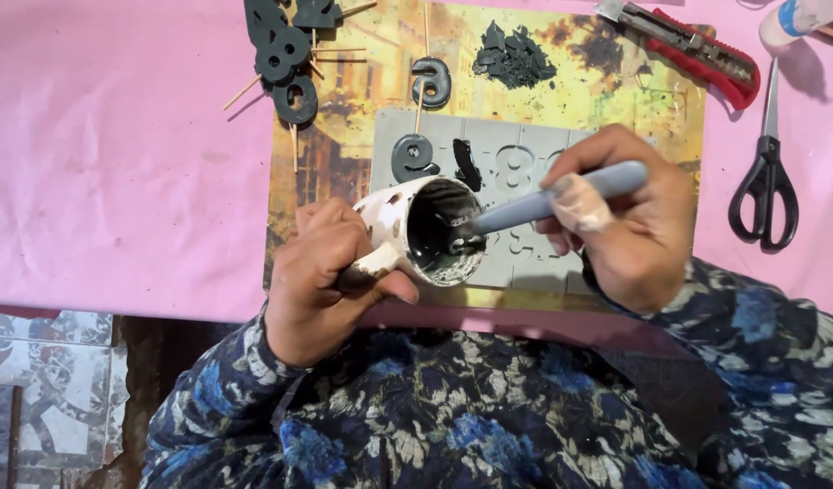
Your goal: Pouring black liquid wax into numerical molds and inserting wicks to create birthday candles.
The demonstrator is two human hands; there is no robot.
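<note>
Left hand (pixel 321 276) wrapped round handle of white mug (pixel 425 231), tilted over grey number mould (pixel 516 195) on the surface. Right hand (pixel 629 222) pinching grey spatula (pixel 548 204), tip down in the black mix inside. Mug likely rigid, moderately heavy, smeared outside (slippery where wet); handle looks the best hold. Spatula stiff, light; hold mid-shaft. Cast black numbers on sticks (pixel 285 54) upper left, scissors (pixel 765 186) and red cutter (pixel 697 45) at right.

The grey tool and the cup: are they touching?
Touching. In the head view, the grey tool's tip lies inside the cup, pressed into its black contents near the rim.
</note>
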